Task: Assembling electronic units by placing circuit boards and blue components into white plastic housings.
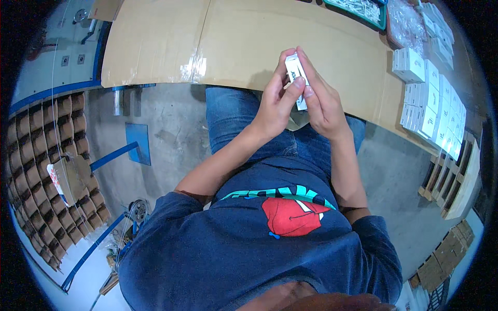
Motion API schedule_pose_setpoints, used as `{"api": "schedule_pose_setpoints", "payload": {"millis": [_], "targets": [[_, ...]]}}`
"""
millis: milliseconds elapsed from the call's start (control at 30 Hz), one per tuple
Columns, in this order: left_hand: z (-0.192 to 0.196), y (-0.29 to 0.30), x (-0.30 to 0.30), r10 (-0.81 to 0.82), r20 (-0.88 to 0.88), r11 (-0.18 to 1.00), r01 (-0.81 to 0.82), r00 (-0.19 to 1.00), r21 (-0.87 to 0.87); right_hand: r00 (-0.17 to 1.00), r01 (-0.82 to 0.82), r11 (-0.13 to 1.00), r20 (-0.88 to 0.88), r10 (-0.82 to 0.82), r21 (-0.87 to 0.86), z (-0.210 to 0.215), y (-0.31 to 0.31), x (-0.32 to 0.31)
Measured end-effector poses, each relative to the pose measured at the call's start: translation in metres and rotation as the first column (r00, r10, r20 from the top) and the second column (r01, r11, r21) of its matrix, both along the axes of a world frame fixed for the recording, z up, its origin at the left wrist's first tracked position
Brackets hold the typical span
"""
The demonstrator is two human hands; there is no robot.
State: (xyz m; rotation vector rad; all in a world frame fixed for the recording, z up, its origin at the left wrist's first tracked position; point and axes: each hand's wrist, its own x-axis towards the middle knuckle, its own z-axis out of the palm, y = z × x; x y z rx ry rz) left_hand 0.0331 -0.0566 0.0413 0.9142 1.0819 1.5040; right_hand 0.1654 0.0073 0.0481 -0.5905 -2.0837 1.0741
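A small, narrow white box (293,66) with dark print is held upright between both hands, over the near edge of the cardboard-covered table (249,41). My left hand (277,98) grips its left side, thumb laid across the front face. Against the right side presses my right hand (326,103), its fingers stretched along the box and its thumb near the other thumb. The fingers partly cover the box, so its full length and whether its end is closed are hard to make out.
Stacked white boxes (433,103) line the table's right end, above a wooden pallet (454,179). At the far right sit a green tray (383,20) of small white parts and clear plastic bags (407,26). A cardboard divider grid (36,155) and blue frame (114,155) stand left.
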Motion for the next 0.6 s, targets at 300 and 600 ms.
{"api": "schedule_pose_setpoints", "payload": {"millis": [300, 600], "targets": [[-0.0040, -0.0028, 0.0026, 0.035, 0.008, 0.999, -0.035, 0.999, -0.026, 1.000, 0.014, 1.000, 0.019, -0.014, -0.025, -0.0061, -0.0009, -0.0009], [-0.0053, -0.0034, 0.0034, 0.040, 0.016, 0.997, -0.039, 0.999, -0.062, 1.000, 0.011, 0.998, 0.015, -0.010, -0.062, -0.0088, -0.0003, -0.0006]]}}
